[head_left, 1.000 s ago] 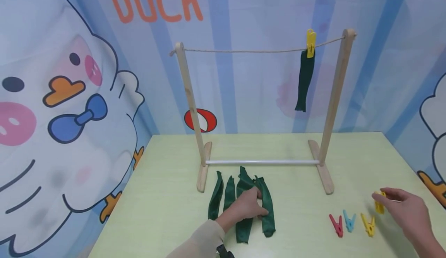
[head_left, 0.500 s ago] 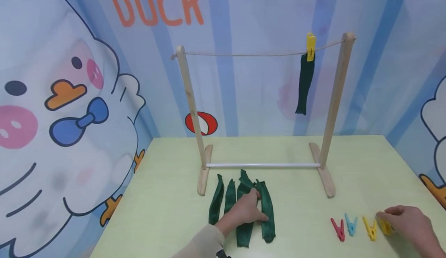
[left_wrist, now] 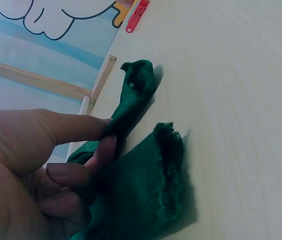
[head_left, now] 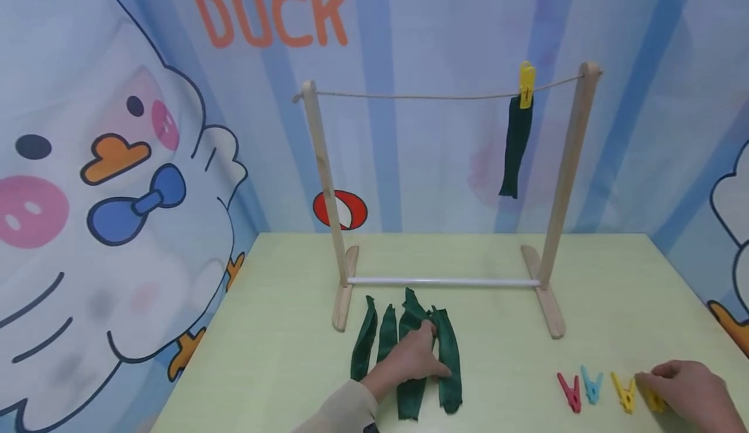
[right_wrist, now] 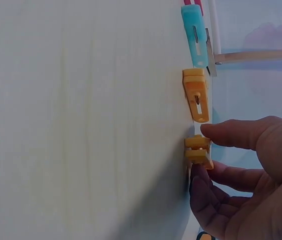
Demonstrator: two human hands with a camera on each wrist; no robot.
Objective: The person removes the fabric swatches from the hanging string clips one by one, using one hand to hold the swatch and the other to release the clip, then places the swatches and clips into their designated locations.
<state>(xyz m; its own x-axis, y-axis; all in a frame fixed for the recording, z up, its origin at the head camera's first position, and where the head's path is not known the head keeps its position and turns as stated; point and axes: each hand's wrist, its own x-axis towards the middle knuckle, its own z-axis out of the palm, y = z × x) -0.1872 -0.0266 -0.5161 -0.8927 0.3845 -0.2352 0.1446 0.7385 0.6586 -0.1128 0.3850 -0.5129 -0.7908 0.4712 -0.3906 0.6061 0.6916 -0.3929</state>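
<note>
My left hand (head_left: 412, 355) is over green cloth strips lying on the table. In the left wrist view its thumb and a finger pinch one green cloth strip (left_wrist: 138, 87), and a wider green cloth strip (left_wrist: 136, 195) lies beside the curled fingers. My right hand (head_left: 693, 391) has its thumb and fingers about a yellow clothespin (right_wrist: 197, 150), which rests on the table. To its left lie another yellow clothespin (head_left: 625, 394), a blue clothespin (head_left: 592, 386) and a red clothespin (head_left: 570, 394).
A wooden rack (head_left: 329, 179) with a string (head_left: 409, 97) stands behind the strips, joined low down by a white rod (head_left: 445, 281). From the string hangs a green strip (head_left: 517, 150), clipped by a yellow clothespin (head_left: 526, 85). A printed duck backdrop (head_left: 433, 30) rises behind.
My right hand has lowered the yellow clothespin from above the table to the tabletop, next to the other clothespins. The left hand stays among the green strips. The head view has tilted slightly.
</note>
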